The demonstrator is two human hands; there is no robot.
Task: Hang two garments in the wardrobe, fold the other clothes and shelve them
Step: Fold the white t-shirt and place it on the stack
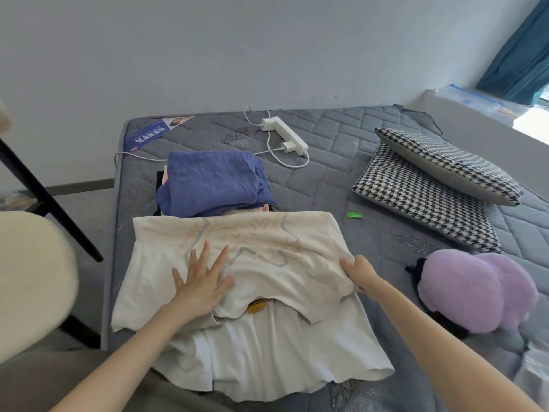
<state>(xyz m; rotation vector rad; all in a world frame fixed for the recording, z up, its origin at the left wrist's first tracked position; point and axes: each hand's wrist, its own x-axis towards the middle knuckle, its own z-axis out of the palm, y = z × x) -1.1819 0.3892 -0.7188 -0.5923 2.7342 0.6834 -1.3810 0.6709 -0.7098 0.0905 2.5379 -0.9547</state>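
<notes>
**A:** Down at the bed (341, 138), a cream shirt (258, 233) is spread across its near left part. Faint line print faces up, and a yellow tag (256, 306) peeks out at the near edge of the top layer.

**B:** And the left hand (202, 281) is right on it, palm flat. Its fingers (203, 257) are wide and straight, fanned toward the far side and pressing the left half of the cloth down.

**A:** The cloth runs under that whole palm and out past every fingertip. Now the right hand (361, 273), at the shirt's right edge.

**B:** Different story there. Its fingers (349, 264) are curled, bunching a fold of the right edge, so the cloth sits inside the grip and creases toward the knuckles.

**A:** A whiter layer fans out beneath, toward the near edge of the bed. I can't tell whether it's the same garment.

**B:** Just beyond the shirt, touching its far edge, is a blue pile (214, 182) with pink and dark cloth showing under it.

**A:** Farther back there's a white power strip (285, 135) with its cable looping. Two checked pillows (424, 197) are stacked on the right, and a purple plush (475, 292) sits near right, well apart from the shirt.

**B:** There's a small green scrap (354, 215) between the shirt and the pillows.
</notes>
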